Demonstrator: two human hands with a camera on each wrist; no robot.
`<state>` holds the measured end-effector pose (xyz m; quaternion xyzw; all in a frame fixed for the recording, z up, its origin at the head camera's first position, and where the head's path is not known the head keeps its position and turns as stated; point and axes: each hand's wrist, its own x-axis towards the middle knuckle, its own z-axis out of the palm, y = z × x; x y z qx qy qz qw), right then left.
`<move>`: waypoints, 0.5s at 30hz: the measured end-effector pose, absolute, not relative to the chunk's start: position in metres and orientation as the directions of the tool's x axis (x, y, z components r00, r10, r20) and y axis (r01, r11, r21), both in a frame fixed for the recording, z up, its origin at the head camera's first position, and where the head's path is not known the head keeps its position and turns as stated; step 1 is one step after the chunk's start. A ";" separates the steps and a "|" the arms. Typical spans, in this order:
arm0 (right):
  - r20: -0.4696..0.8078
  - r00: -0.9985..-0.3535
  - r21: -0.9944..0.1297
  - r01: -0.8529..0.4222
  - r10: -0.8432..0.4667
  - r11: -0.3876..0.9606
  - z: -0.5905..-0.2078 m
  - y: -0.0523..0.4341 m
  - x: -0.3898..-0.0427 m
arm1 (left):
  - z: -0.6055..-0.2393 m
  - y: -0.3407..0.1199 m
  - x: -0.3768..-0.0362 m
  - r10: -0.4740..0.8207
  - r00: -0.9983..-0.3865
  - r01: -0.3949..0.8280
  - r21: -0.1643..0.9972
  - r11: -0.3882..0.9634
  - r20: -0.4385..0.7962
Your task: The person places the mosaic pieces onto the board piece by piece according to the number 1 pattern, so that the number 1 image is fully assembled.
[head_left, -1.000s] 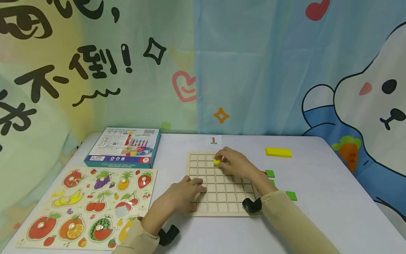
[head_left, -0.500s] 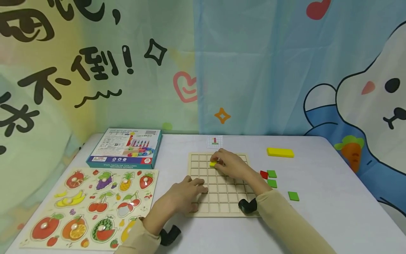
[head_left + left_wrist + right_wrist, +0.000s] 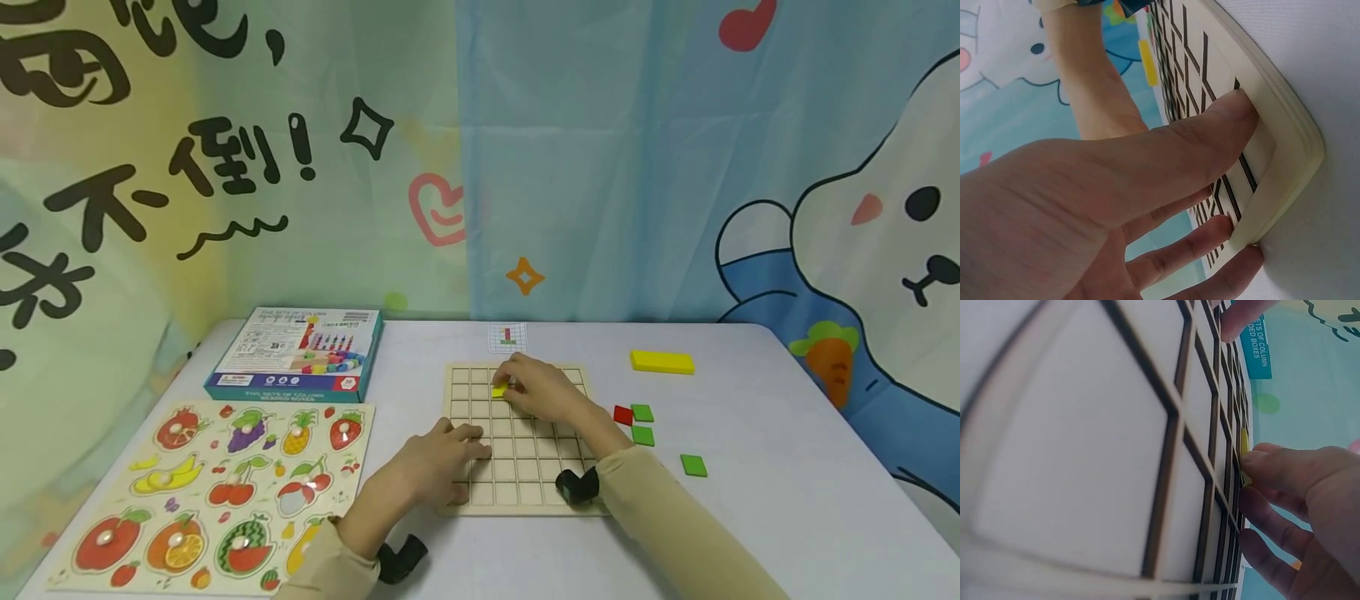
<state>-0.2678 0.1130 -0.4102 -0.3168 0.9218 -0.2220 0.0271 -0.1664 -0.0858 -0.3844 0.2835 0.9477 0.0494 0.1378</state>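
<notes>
Right hand (image 3: pixel 543 390) pinching yellow tile (image 3: pixel 499 390) over wooden grid board (image 3: pixel 525 479). Left hand (image 3: pixel 438 458) flat, bracing board edge. Grid otherwise bare; red tile (image 3: pixel 623 414) and green tiles (image 3: pixel 642 412) unplaced on desk (image 3: pixel 787 467).

Beige sleeves, black wrist mounts

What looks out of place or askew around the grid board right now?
Nothing stands out. The right hand holds a yellow tile at the grid board, the left hand rests on its corner, and loose tiles lie flat beside it.
</notes>
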 end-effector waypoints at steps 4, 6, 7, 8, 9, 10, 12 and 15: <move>0.071 -0.808 -0.425 -0.555 -0.585 0.715 -0.411 0.111 -0.268 | -0.384 -0.085 -0.166 0.546 -0.804 0.518 0.174 0.838 -0.236; 0.067 -0.811 -0.427 -0.550 -0.581 0.718 -0.411 0.110 -0.268 | -0.384 -0.085 -0.166 0.545 -0.804 0.517 0.175 0.838 -0.238; 0.068 -0.813 -0.427 -0.548 -0.578 0.720 -0.411 0.110 -0.268 | -0.384 -0.085 -0.166 0.546 -0.804 0.517 0.174 0.838 -0.237; 0.071 -0.815 -0.427 -0.546 -0.576 0.721 -0.411 0.110 -0.267 | -0.384 -0.085 -0.166 0.546 -0.803 0.518 0.174 0.837 -0.236; 0.073 -0.816 -0.429 -0.545 -0.574 0.720 -0.411 0.110 -0.267 | -0.384 -0.085 -0.166 0.547 -0.803 0.519 0.172 0.837 -0.236; 0.077 -0.817 -0.427 -0.544 -0.571 0.722 -0.411 0.110 -0.266 | -0.384 -0.085 -0.166 0.547 -0.803 0.520 0.171 0.837 -0.236; 0.081 -0.822 -0.422 -0.541 -0.564 0.728 -0.411 0.109 -0.266 | -0.384 -0.085 -0.167 0.546 -0.804 0.519 0.169 0.838 -0.237; 0.083 -0.827 -0.416 -0.536 -0.557 0.734 -0.413 0.110 -0.265 | -0.384 -0.086 -0.167 0.543 -0.804 0.517 0.166 0.839 -0.243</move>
